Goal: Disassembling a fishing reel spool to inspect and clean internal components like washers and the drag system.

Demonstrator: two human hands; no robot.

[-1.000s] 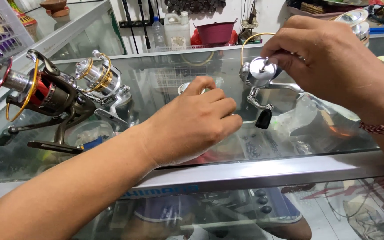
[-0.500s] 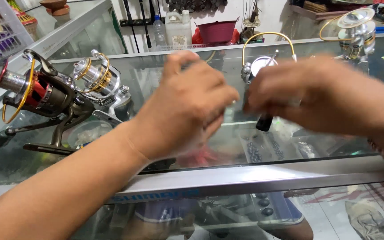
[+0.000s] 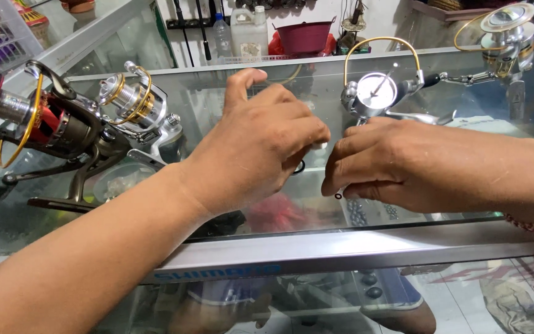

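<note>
Since half a second ago we have drawn our hands lower on the glass counter (image 3: 230, 102), uncovering the silver reel (image 3: 375, 93) beyond our right hand (image 3: 415, 164). A tiny dark ring (image 3: 339, 195), thin and round, sits pinched at our right fingertips. Our left hand (image 3: 261, 154) curls loosely just beside it; whether it holds anything, we cannot tell.

Silver reel (image 3: 375, 93) with gold bail, red-and-gunmetal reel (image 3: 50, 127), maroon basin (image 3: 304, 36)

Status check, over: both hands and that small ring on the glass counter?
Left hand curled, grip hidden. Right hand fingertips at small black ring. Silver reel close behind.
</note>
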